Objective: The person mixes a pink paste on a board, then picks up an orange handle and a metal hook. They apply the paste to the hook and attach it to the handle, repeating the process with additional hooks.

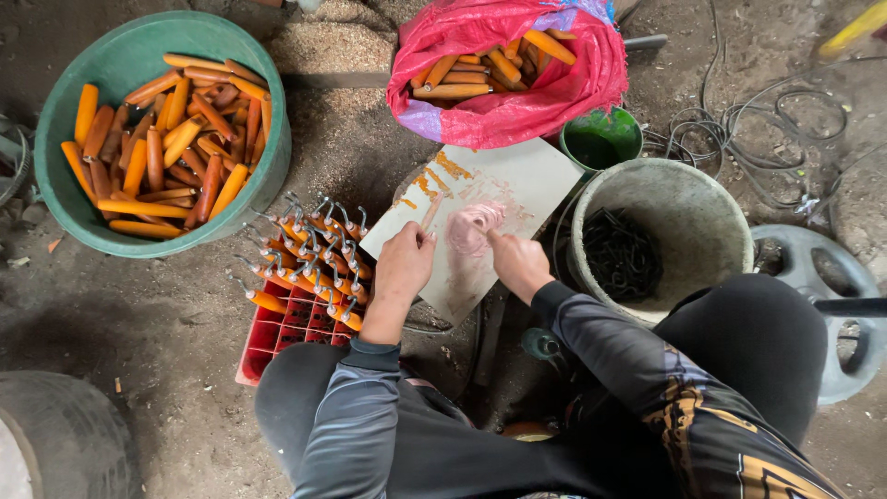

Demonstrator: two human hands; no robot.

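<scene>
Left hand (404, 263) gripping a small stick (431, 212), right hand (517, 263) pinched closed over pink paste (473, 228) on a white board (517, 176), orange handles (309, 263) on a red crate (277, 337) nearby

The only package I see is a crumpled pink-red woven plastic sack (506, 109), open at the top and filled with orange wooden handles. It sits just behind the white paint-smeared board (517, 180), its lower edge touching that board's far side. I see no labels, signs or screens.
</scene>
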